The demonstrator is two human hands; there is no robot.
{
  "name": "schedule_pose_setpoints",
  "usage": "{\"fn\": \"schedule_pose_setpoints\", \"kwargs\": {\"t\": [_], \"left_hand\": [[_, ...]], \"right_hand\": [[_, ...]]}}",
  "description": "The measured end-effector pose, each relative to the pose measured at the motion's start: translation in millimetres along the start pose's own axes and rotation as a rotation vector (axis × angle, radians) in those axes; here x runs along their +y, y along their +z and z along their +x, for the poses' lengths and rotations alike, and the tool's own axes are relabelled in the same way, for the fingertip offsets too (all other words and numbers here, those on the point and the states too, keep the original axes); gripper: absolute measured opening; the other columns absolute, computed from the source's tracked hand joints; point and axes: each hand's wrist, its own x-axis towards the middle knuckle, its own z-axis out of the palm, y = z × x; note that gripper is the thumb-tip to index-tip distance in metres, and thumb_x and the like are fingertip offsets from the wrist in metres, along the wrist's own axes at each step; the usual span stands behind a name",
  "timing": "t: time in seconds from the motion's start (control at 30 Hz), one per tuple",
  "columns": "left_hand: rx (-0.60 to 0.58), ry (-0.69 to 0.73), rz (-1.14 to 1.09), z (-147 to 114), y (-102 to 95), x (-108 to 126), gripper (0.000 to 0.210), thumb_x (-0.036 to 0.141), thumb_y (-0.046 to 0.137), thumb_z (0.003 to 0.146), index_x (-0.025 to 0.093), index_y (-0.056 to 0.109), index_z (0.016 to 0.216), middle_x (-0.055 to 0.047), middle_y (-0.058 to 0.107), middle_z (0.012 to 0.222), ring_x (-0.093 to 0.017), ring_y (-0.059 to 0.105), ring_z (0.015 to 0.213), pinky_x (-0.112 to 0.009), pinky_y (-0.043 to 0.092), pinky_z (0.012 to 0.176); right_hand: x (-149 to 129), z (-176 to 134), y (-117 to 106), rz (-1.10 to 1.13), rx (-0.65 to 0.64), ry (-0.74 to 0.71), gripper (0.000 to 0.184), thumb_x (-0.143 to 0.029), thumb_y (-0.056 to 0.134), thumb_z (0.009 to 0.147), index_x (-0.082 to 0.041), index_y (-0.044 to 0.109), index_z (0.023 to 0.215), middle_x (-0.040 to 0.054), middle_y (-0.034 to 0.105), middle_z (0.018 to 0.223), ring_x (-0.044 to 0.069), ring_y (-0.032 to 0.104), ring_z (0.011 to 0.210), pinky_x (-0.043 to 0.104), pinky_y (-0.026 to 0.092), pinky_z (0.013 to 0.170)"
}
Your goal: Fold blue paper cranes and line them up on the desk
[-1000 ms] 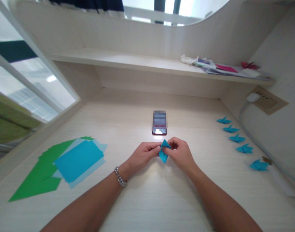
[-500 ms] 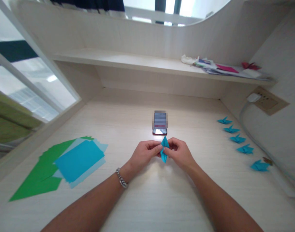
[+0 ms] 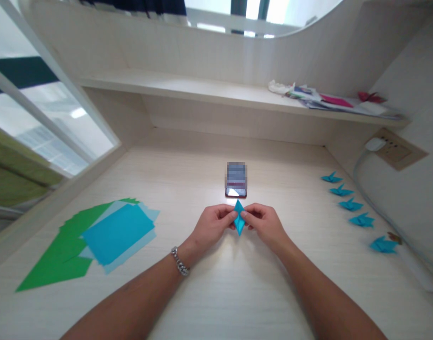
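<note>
Pale wood-grain tabletop (image 3: 188,163) filled most of the view, boxed in by matching panels at the back and sides. Pale shelf (image 3: 174,85) ran across above its far edge. Left side: framed opening onto a bright space, green fabric (image 3: 14,165) low in it. Left part of the tabletop: fanned stack of green paper sheets (image 3: 49,264), with a loose stack of light-blue paper sheets (image 3: 119,233) overlapping its right side. Both well clear of the hands.

Left hand (image 3: 212,224) and right hand (image 3: 266,219) met mid-tabletop, thumbs and fingers pinching one piece from both sides. Right end of the shelf: flat pile of mixed papers (image 3: 333,100), one bright pink. Beige rectangular wall socket (image 3: 399,150) on the right, white plug in it, pale cable (image 3: 358,177) trailing down along the tabletop's right edge.

Dark phone with reddish edge (image 3: 236,192) lay flat just beyond the fingertips, closest obstacle ahead; screen blurred out. Pinched piece: small blue folded-paper diamond (image 3: 239,222), long axis pointing away from the person, between the two thumbs. Five small blue folded-paper birds (image 3: 350,205) sat in a slanting row far right, beside the cable. Silver chain bracelet (image 3: 180,262) on the left wrist.
</note>
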Motion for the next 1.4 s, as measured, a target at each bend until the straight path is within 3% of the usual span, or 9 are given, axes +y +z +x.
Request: {"fn": "schedule_pose_setpoints", "kwargs": {"t": [0.37, 0.53, 0.77, 1.4], "left_hand": [[0.039, -0.059, 0.004, -2.0, 1.9, 1.9, 0.022, 0.03, 0.069, 0.077, 0.011, 0.071, 0.086, -0.008, 0.071, 0.077, -0.014, 0.063, 0.065, -0.027, 0.051, 0.062], [-0.029, -0.097, 0.054, -3.8, 4.6, 2.8, 0.02, 0.029, 0.07, 0.075, 0.01, 0.071, 0.077, -0.005, 0.067, 0.067, -0.011, 0.057, 0.056, -0.024, 0.047, 0.056], [-0.057, -0.133, 0.076, -6.8, 8.8, 3.2, 0.021, 0.031, 0.069, 0.074, 0.01, 0.07, 0.075, -0.003, 0.064, 0.061, -0.011, 0.055, 0.052, -0.024, 0.044, 0.054], [-0.072, -0.084, 0.148, -8.1, 7.1, 8.8, 0.019, 0.03, 0.067, 0.072, 0.012, 0.067, 0.065, -0.001, 0.06, 0.055, -0.011, 0.053, 0.05, -0.023, 0.042, 0.052]], "right_hand": [[2.1, -0.5, 0.4, -0.096, 0.036, -0.032, 0.017, -0.032, 0.067, 0.074, -0.015, 0.07, 0.075, 0.004, 0.069, 0.07, 0.016, 0.061, 0.064, 0.027, 0.048, 0.059], [-0.8, -1.4, -0.9, -0.117, 0.074, -0.108, 0.023, -0.03, 0.072, 0.07, -0.016, 0.071, 0.088, 0.0062, 0.071, 0.084, 0.018, 0.064, 0.075, 0.029, 0.05, 0.066], [-0.1, -1.0, -0.6, -0.044, 0.014, -0.068, 0.015, -0.031, 0.07, 0.071, -0.017, 0.072, 0.075, 0.0034, 0.07, 0.071, 0.016, 0.061, 0.065, 0.028, 0.048, 0.061], [-1.0, -1.7, 1.2, 0.012, 0.0, -0.013, 0.019, -0.035, 0.069, 0.072, -0.016, 0.071, 0.072, 0.0016, 0.067, 0.065, 0.014, 0.057, 0.059, 0.026, 0.045, 0.058]]}}
